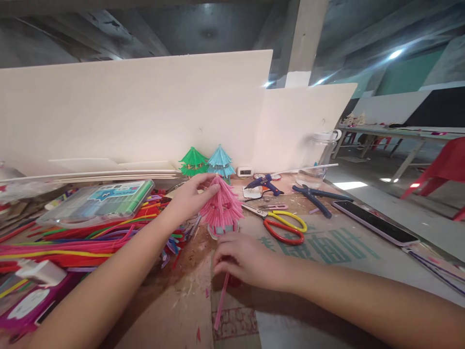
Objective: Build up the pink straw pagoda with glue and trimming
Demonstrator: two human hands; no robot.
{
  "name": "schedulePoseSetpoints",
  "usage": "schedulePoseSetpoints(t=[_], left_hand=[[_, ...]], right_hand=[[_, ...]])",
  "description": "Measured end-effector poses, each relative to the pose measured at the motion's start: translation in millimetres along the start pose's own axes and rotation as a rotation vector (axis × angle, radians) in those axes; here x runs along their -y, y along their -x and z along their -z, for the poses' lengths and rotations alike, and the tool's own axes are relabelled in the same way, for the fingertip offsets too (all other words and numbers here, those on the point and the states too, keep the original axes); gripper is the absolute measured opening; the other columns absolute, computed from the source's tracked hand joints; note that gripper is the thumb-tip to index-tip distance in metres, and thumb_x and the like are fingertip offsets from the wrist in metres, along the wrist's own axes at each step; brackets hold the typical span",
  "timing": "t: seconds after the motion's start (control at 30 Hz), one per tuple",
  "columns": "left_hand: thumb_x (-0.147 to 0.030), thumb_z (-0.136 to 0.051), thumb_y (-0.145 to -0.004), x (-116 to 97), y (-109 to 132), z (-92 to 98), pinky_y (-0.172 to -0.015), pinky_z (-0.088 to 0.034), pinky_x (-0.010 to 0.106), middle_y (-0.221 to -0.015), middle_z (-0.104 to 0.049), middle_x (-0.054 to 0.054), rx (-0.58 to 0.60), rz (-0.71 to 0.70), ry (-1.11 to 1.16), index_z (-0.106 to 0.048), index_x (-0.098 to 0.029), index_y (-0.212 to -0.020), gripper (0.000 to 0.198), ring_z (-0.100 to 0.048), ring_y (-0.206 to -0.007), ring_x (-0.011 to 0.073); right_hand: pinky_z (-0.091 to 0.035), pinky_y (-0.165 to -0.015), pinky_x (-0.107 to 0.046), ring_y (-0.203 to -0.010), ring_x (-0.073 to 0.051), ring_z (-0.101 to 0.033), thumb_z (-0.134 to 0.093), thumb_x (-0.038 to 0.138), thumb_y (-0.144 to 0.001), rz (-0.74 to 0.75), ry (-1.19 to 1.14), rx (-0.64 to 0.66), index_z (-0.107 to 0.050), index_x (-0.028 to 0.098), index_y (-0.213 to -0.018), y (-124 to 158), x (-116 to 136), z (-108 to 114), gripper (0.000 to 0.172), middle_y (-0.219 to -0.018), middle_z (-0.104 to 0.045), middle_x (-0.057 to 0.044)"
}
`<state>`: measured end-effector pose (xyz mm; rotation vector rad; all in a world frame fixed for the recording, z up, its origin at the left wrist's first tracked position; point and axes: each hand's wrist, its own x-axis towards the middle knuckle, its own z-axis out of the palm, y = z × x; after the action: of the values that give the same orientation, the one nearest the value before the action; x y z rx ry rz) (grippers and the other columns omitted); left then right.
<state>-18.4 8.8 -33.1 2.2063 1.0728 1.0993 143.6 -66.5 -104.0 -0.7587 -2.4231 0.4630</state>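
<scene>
A pink tiered pagoda (pixel 222 206) made of pipe cleaners stands upright near the middle of the table on a round pale base. My left hand (pixel 194 194) holds it near its peak, thumb and fingers closed around the top. Just in front of the base, my right hand (pixel 240 257) has its fingers curled on a pink pipe cleaner (pixel 221 305), whose lower part hangs toward me. The grip itself is partly hidden by the knuckles. Behind, a green pagoda (pixel 193 162) and a light blue pagoda (pixel 220 161) stand side by side.
Loose pipe cleaners (pixel 90 242) and a marker case (pixel 101 201) lie left. At right are scissors (pixel 283 230), a glue gun (pixel 265 184), pliers (pixel 314 196), a phone (pixel 376 223) and a water bottle (pixel 316 160). A white board (pixel 145 111) closes off the back.
</scene>
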Motion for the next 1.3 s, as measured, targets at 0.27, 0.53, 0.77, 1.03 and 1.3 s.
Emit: schedulePoseSetpoints(t=[0.27,0.53,0.77,1.03,1.3], left_hand=[[-0.044,-0.055,-0.081,-7,0,4.3,-0.087,-0.047,0.035,-0.109,-0.067,0.011,0.024,0.019,-0.017,-0.062,-0.012,-0.112,0.045,-0.062,-0.098,0.0231],[-0.042,-0.055,-0.081,-7,-1,5.2,-0.085,-0.047,0.034,-0.106,-0.068,0.009,0.034,0.008,-0.044,-0.063,-0.014,-0.111,0.042,-0.062,-0.096,0.0226],[-0.048,-0.055,-0.081,-5,-2,5.3,-0.085,-0.048,0.034,-0.109,-0.067,0.010,0.029,0.005,-0.050,-0.061,-0.014,-0.112,0.047,-0.063,-0.096,0.0230],[-0.051,-0.055,-0.081,-2,-2,6.4,-0.086,-0.047,0.035,-0.109,-0.067,0.009,0.030,-0.007,-0.069,-0.062,-0.017,-0.111,0.046,-0.062,-0.097,0.0237],[-0.053,-0.055,-0.080,-2,-4,6.2,-0.088,-0.047,0.037,-0.111,-0.067,0.010,0.009,0.042,-0.066,-0.060,-0.016,-0.115,0.051,-0.062,-0.099,0.0244]], right_hand=[[-0.042,-0.079,-0.023,-0.088,-0.014,-0.060,-0.063,0.014,-0.083,0.141,0.093,0.298,-0.070,0.017,-0.083,-20,9,-14,0.008,-0.086,-0.071,-0.002],[-0.042,-0.078,-0.026,-0.082,-0.016,-0.059,-0.066,0.012,-0.078,0.189,0.139,0.315,-0.070,0.015,-0.078,-24,6,-32,0.005,-0.075,-0.070,-0.002],[-0.046,-0.072,-0.022,-0.076,-0.012,-0.061,-0.058,0.018,-0.085,-0.065,-0.321,0.372,-0.066,0.018,-0.078,-14,10,41,0.010,-0.081,-0.067,-0.001],[-0.038,-0.097,-0.034,-0.053,-0.010,-0.053,-0.042,0.074,-0.076,-0.213,-0.598,0.666,-0.056,0.022,-0.050,40,-9,95,0.060,-0.050,-0.053,0.003],[-0.041,-0.049,-0.025,-0.036,-0.008,-0.038,-0.053,0.074,-0.070,-0.277,-1.026,0.633,-0.048,0.019,-0.046,52,-39,48,0.060,-0.036,-0.039,0.006]])
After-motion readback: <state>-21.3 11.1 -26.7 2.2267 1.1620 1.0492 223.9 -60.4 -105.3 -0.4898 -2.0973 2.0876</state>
